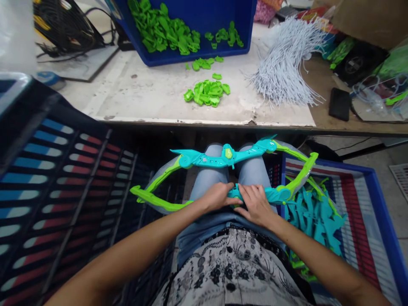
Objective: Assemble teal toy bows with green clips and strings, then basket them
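Two teal and lime-green toy bows lie across my lap. The far bow (223,156) rests over my knees, untouched. The near bow (280,193) lies closer to my waist. My left hand (217,196) and my right hand (255,204) both press on its teal middle section, fingers curled over it, fingertips nearly meeting. A small pile of green plastic pieces (208,92) lies on the table ahead.
A blue bin (197,53) of green parts stands at the table's back. A bundle of white cords (283,59) lies to its right, beside a black phone (339,103). A blue crate (372,187) on my right holds several teal bow parts (314,216). A dark crate (63,178) stands left.
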Demonstrator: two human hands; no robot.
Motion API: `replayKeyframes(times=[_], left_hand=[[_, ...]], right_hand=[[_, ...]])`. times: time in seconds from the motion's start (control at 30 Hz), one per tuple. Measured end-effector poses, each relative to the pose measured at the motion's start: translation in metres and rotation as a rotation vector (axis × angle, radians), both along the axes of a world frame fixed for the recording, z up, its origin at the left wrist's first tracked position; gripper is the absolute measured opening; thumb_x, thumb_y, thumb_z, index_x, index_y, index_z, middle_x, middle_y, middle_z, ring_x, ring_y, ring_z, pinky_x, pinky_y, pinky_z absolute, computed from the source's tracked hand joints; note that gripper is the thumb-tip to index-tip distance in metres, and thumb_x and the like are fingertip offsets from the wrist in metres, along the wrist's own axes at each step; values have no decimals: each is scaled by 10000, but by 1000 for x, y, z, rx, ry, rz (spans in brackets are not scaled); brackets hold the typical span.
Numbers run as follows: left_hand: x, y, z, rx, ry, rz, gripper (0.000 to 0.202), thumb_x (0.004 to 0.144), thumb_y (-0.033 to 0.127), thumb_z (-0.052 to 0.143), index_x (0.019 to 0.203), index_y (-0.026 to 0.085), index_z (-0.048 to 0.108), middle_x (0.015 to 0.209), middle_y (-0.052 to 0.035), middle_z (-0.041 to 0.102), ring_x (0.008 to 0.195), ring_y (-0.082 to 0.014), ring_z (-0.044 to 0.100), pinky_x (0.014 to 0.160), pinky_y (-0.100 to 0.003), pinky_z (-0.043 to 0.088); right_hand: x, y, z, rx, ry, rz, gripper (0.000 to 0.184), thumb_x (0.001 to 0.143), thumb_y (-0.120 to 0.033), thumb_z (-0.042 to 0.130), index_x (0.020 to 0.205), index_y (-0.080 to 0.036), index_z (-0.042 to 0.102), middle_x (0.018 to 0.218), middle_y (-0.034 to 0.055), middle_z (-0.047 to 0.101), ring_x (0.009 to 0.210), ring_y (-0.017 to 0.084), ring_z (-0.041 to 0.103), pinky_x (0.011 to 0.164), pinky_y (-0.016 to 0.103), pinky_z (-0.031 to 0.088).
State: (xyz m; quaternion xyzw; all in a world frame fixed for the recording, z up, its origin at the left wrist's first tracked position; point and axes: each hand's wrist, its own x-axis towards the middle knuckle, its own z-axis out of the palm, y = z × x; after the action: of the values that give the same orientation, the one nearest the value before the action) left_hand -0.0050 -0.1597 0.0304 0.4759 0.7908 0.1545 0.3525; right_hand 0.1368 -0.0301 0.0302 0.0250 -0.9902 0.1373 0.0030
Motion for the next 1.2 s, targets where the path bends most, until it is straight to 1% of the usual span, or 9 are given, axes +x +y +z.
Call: replayKeyframes(times=[0.17,0.33,0.5,0.67,0.77,0.83,1.03,1.13,1.2], left_hand=[[-3,1,5,-4,22,-31,499,789,569,593,1029,131,594,883,-122,690,817,-279,651,621,-269,395],[9,-12,29,51,-9,-68,402,824,445,599,1105,160,569,956,-80,675,841,-235,636,672,-269,443],[30,-37,30,362,501,-98,379,896,213,468,1266,249,542,1021,-107,613,863,-234,602,732,-334,470],[30,-38,-3,554,758,-11,628,822,28,468,1335,391,475,1345,-122,444,1123,-286,502,890,-402,447],[31,-33,-17,464,780,25,700,786,19,535,1344,430,441,1478,-111,317,1192,-332,467,878,-417,461],[32,-33,-22,446,769,-12,714,783,34,559,1339,462,425,1526,-86,252,1184,-325,495,879,-414,466],[19,-48,-22,404,680,-113,740,802,3,493,1351,487,378,1541,-89,217,1177,-308,533,878,-430,481],[7,-51,-22,375,637,-145,732,811,-2,477,1339,497,388,1543,-90,209,1190,-321,523,885,-461,474],[2,-51,-19,362,615,-161,743,801,-16,476,1333,498,401,1540,-89,222,1218,-333,495,888,-475,473]], right_hand=[[-5,-1,1,-42,-58,-70,642,773,-472,706,1242,-84,501,1035,146,614,925,293,525,777,410,378],[-8,7,21,-117,-211,-36,593,707,-436,780,1163,-124,564,1005,120,649,938,292,585,810,418,440],[-11,44,68,-359,-38,35,272,882,-360,602,1096,-196,632,997,61,678,933,205,614,810,311,484],[-53,133,96,-185,351,-525,270,897,-328,481,981,-199,703,964,75,704,910,230,629,840,345,481],[-95,190,97,-14,265,-884,297,869,-282,477,1021,-165,703,1008,107,700,941,257,630,848,351,474],[-123,215,96,35,182,-985,327,866,-254,482,1085,-113,680,1045,151,686,987,276,620,867,359,463],[-170,244,103,40,38,-927,251,751,-57,545,942,-28,705,977,232,675,989,298,612,859,378,442],[-148,250,110,-49,-74,-828,152,695,-86,621,809,-83,721,798,128,699,824,237,631,757,310,468],[-108,248,112,-300,-160,-693,115,687,-193,668,761,-115,709,673,50,669,658,170,598,628,254,463]])
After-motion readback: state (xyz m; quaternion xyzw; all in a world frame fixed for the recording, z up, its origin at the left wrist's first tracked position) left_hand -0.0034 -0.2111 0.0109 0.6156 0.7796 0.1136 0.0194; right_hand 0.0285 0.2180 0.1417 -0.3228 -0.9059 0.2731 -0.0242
